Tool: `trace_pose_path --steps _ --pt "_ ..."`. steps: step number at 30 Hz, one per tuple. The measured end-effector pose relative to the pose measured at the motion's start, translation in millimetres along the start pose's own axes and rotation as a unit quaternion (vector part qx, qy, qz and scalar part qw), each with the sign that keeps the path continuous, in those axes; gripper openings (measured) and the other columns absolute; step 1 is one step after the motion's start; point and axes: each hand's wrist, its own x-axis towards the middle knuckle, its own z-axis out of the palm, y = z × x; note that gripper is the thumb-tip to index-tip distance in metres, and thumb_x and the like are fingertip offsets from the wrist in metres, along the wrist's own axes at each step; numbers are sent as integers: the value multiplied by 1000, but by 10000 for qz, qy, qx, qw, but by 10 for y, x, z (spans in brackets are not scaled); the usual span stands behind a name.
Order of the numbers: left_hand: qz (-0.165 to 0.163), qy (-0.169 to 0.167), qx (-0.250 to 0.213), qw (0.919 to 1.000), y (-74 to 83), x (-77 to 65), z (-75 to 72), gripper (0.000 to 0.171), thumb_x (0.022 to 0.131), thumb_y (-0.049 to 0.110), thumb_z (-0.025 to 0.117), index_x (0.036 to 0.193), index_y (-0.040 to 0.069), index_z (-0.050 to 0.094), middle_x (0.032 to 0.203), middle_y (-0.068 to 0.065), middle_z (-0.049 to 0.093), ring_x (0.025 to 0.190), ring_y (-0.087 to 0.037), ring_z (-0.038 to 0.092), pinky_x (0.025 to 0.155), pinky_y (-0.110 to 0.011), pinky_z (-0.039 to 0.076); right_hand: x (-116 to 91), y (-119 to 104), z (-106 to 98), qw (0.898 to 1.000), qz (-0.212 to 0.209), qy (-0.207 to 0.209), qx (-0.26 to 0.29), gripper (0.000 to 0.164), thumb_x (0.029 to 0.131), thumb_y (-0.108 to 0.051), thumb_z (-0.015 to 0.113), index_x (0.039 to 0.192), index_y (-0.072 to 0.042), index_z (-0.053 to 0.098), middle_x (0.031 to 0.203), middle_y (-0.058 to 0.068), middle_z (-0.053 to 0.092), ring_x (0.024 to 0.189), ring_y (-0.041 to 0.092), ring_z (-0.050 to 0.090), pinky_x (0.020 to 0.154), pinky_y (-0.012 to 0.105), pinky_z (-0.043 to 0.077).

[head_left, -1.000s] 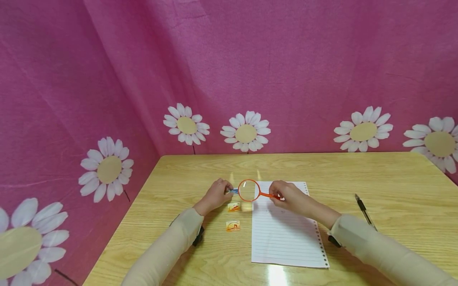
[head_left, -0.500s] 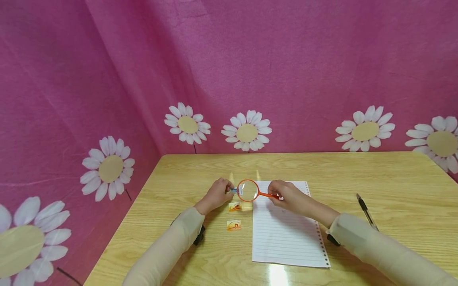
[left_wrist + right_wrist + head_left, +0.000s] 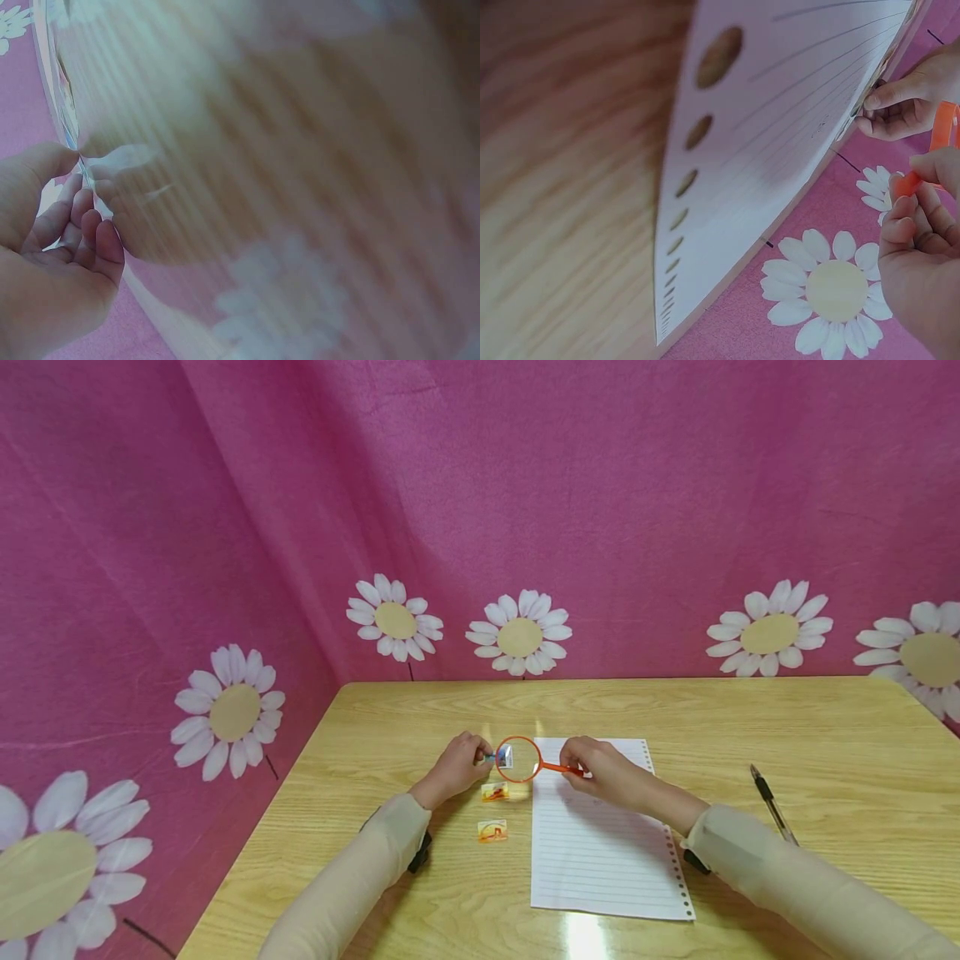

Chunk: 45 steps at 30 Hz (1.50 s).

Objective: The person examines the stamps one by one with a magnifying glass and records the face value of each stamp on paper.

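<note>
In the head view my left hand (image 3: 456, 765) pinches a small blue stamp-like paper (image 3: 491, 758) by its left edge. My right hand (image 3: 604, 773) grips the handle of an orange magnifying glass (image 3: 555, 767), its round lens overlapping the right part of that paper. An enlarged blue and white picture shows through the lens. Two yellow-orange stamp-like papers lie nearer the person, one (image 3: 494, 792) just below the lens and the other (image 3: 492, 831) further down. The right wrist view shows the orange handle (image 3: 907, 184) between the right thumb and fingers.
A lined sheet with punched holes (image 3: 603, 868) lies under the right hand on the wooden table (image 3: 405, 714). Right of it is a black pen (image 3: 772, 806). A pink curtain (image 3: 630, 527) with white daisies stands behind the table and to its left.
The magnifying glass has moved slightly left, toward the left hand. More of the blue paper now shows inside the lens. Both hands keep their holds.
</note>
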Motion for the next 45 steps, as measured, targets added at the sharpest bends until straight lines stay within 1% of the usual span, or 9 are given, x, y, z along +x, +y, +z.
trace_pose_path --steps 5,14,18,23,29,31,34,40,45 --pt "-7 -27 -16 10000 7 -1 -5 10 96 11 60 99 1 60 88 -7 48 82 -17 38 76 -32 32 -4 4 2 10000 -47 32 -27 21 79 7 70 81 -8 55 72 -2 53 67 6 47 58 18 40" --pt "-40 -55 -48 10000 0 2 -1 10 96 11 60 99 2 60 88 -7 48 82 -17 38 76 -32 33 0 -4 -5 10000 -6 -5 -66 20 80 5 71 81 -8 56 72 -2 54 67 7 47 59 18 40" --pt "-8 -9 -5 10000 -5 3 5 10 95 11 61 98 1 60 86 -6 48 82 -17 39 76 -31 34 2 -10 -8 10000 -6 -20 -59 19 81 5 70 82 -8 56 73 -2 54 68 7 47 58 18 40" --pt "-62 20 -42 10000 7 -1 5 9 95 11 61 97 2 60 86 -6 47 82 -17 39 76 -31 34 1 -7 -5 10000 0 -48 -12 20 81 6 70 82 -8 56 73 -1 54 67 8 47 58 17 40" --pt "-123 7 -95 9999 18 -9 0 8 95 11 61 97 3 60 86 -6 47 82 -17 38 76 -32 33 -7 -3 -3 9995 -285 161 11 21 78 7 71 81 -7 55 71 -1 53 66 6 45 56 17 39" --pt "-119 23 -89 9999 16 -4 0 8 95 10 61 96 2 60 86 -6 47 81 -17 38 76 -31 33 -13 6 1 9986 -453 287 -4 22 77 7 71 80 -7 54 71 -2 52 65 6 44 55 16 38" --pt "-69 61 -74 9999 14 1 1 8 94 8 62 96 1 61 85 -6 47 81 -17 39 76 -30 33 -25 22 1 9979 -527 367 -8 23 76 7 71 81 -7 53 71 -2 51 66 5 44 54 16 38" --pt "4 99 -26 9999 9 1 6 9 92 7 63 97 -1 62 84 -6 47 81 -17 39 76 -29 33 -50 38 -27 9995 -226 191 -69 21 78 7 71 81 -7 55 72 -2 53 67 6 46 56 16 39" --pt "-30 82 -43 10000 14 -2 4 9 93 8 62 97 0 62 85 -6 47 82 -17 39 77 -31 32 -67 45 -52 9996 -203 153 -151 22 79 8 70 81 -7 55 72 -1 53 66 9 47 57 15 38"
